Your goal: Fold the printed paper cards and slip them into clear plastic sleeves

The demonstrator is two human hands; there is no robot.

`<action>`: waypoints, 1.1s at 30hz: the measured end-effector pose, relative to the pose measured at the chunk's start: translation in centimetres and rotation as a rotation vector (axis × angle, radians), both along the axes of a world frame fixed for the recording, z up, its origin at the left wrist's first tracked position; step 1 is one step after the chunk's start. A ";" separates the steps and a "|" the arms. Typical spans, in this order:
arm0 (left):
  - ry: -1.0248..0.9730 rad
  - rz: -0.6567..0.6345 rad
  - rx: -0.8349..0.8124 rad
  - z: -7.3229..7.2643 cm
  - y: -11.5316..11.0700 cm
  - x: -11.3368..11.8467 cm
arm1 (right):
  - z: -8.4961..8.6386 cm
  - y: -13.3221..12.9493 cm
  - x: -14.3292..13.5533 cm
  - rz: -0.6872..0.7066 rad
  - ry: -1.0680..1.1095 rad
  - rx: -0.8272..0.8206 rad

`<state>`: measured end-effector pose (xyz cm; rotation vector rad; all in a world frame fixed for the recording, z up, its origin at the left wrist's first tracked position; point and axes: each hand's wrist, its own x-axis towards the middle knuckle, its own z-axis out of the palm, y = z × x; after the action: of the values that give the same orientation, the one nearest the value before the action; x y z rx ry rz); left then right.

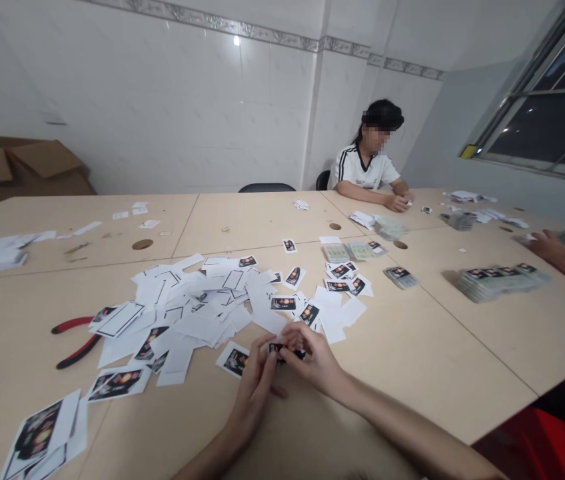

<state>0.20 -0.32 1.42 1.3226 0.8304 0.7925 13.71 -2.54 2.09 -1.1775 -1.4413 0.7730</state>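
Close to the table's near side, my left hand point(256, 380) and my right hand point(315, 357) hold a small dark printed card point(276, 348) between them. Fingers of both hands are closed round it and cover much of it, so I cannot tell whether it is attached to anything. Just left of my hands lies a printed card point(234, 360) with a white border. Beyond them spreads a loose heap of white paper cards point(197, 300), some printed dark with an orange glow. More printed cards point(309, 313) lie right behind my right hand.
Red-and-black plier handles point(75, 325) stick out from the heap. Stacked clear packs point(492, 283) stand at right, a smaller stack point(401, 277) nearer the middle. A co-worker point(367, 170) sits across the table point(437, 360); another person's hand point(550, 247) is at right. Cable holes point(142, 245) pierce the tabletop.
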 end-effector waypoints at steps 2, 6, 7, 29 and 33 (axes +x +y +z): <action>0.087 0.068 0.073 -0.1 -0.1 0.0 | 0.0 -0.2 -0.2 0.022 0.036 -0.006; 0.201 0.200 0.245 -0.4 0.0 -0.3 | 0.0 -0.5 -0.7 0.064 0.128 -0.024; 0.217 0.234 0.296 -0.4 0.0 -0.3 | 0.0 -0.6 -0.8 0.080 0.151 -0.033; 0.250 0.308 0.404 -0.5 0.2 -0.5 | 0.0 -0.9 -1.8 -0.071 0.287 -0.125; 0.254 0.318 0.409 -0.4 0.1 -0.4 | 0.0 -0.9 -1.8 -0.107 0.212 -0.099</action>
<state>-0.19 -0.23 0.98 1.7008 1.1406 1.1006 11.94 -3.47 2.12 -1.1985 -1.1682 0.8748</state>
